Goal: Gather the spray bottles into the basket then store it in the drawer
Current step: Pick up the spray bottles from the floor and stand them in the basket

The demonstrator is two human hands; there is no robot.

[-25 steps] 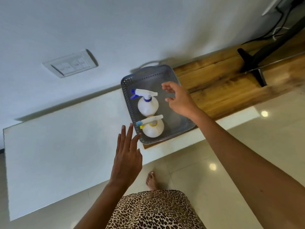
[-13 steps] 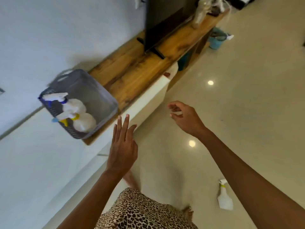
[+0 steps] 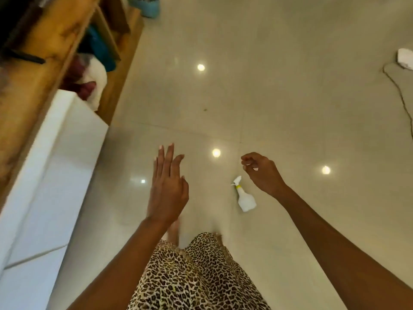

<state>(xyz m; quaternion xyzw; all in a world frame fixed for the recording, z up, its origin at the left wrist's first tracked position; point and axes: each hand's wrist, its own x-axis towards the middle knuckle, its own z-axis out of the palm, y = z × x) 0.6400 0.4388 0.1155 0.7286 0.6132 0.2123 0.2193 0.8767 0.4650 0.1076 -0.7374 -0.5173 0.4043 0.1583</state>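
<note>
One white spray bottle (image 3: 244, 196) with a yellow collar lies on its side on the glossy floor (image 3: 290, 97), just below the empty, loosely curled right hand (image 3: 264, 173); the left hand (image 3: 167, 189) is flat, fingers spread, holding nothing (the basket is out of view); best to bend low and grasp the bottle's neck firmly.

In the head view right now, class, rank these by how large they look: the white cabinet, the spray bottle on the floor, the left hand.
1. white cabinet
2. left hand, though it is nearer the camera, so its true size is unsure
3. spray bottle
</note>
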